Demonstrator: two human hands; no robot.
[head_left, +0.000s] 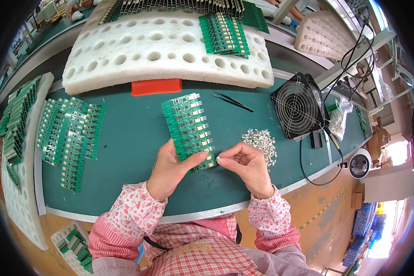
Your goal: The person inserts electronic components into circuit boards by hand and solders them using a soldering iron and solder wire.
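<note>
My left hand (174, 166) grips the lower left part of a green circuit board panel (187, 128), its thumb lying across the front. The panel is tilted over the bench, and white connectors with pins line its right edge. At the panel's lower right corner, my right hand (244, 166) pinches a small white connector (218, 158) between thumb and forefinger. The connector is right beside the board's edge; whether it touches cannot be made out. A pile of small white connectors (261, 145) lies just beyond my right hand.
Black tweezers (233, 101) and a black fan (299, 106) with a wire guard and cable stand ahead right. Stacked circuit boards (72, 133) lie at left. A white foam block (138, 50) holding boards spans the back, with a red tray (156, 87) below it.
</note>
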